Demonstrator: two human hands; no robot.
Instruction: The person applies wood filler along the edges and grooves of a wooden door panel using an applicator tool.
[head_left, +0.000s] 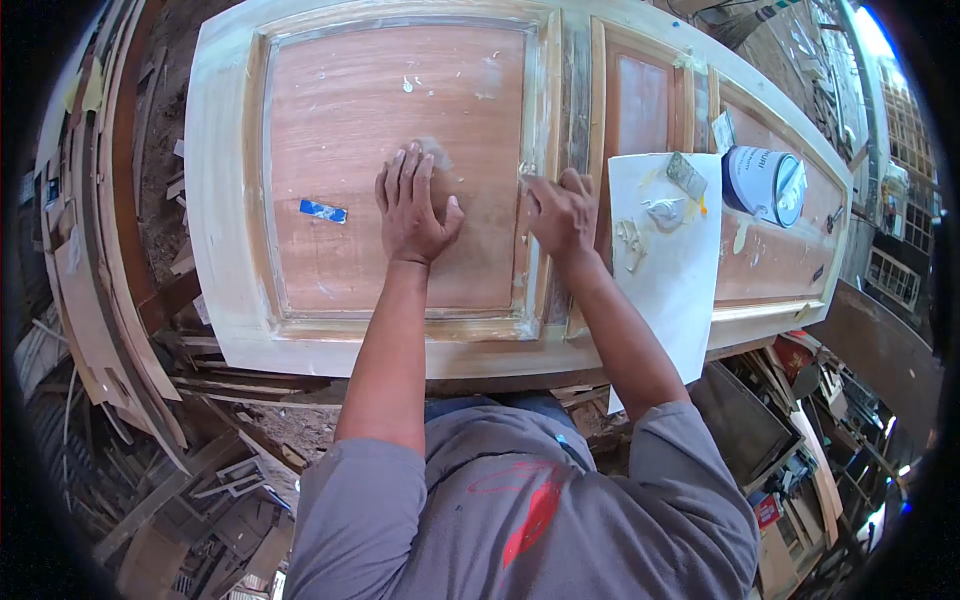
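Note:
A wooden panelled door (215, 200) lies flat before me, whitish filler smeared along its mouldings. My left hand (415, 205) rests palm down on the large reddish panel (340, 110), fingers stretched out. At the moulding on that panel's right side is my right hand (563, 212), its fingers bent and a pale dab at the fingertips. What they pinch, if anything, I cannot make out. Close to its right, a white board (660, 300) carries lumps of putty (665, 212) and a flat greyish scraper-like piece (687, 175). A short blue strip (323, 211) lies left of my left hand.
An open putty can (762, 187) stands on the door beside the white board. Long timber planks (100, 250) lean at the left. Wood scraps and old frames (240, 480) litter the ground around the door. A broom head (737, 28) shows at the top right.

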